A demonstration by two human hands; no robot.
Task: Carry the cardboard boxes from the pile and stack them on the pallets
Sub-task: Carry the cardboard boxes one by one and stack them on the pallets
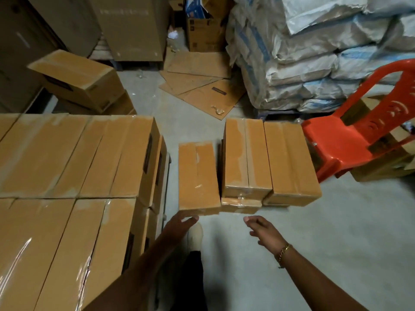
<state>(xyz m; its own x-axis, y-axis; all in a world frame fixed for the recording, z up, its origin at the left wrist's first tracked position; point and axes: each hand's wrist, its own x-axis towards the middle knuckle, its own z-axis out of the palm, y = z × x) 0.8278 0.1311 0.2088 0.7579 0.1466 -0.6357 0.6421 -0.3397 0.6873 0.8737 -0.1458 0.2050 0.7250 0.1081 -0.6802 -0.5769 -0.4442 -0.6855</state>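
Cardboard boxes, tan, rectangular and sealed with clear tape, sit in a small pile on the grey concrete floor directly ahead of both sets of fingertips. One low box lies just beyond the left fingers, and two taller stacks stand just beyond and to the right of the right fingers. The left hand is stretched forward with its fingers straight and close together, their tips at the low box's near bottom edge. Whether they touch it cannot be told, and they have hold of nothing. The right hand, a gold chain bracelet on its wrist, reaches with fingers loosely spread and holding nothing, short of the stacks. To the left of the left fingers rises a large, tightly packed block of matching taped boxes. Just below the left fingers a pale shoe rests on the floor. Far to the right of the right fingers stands a red plastic chair. Well beyond the fingertips lie stacked white sacks and flattened cardboard sheets.
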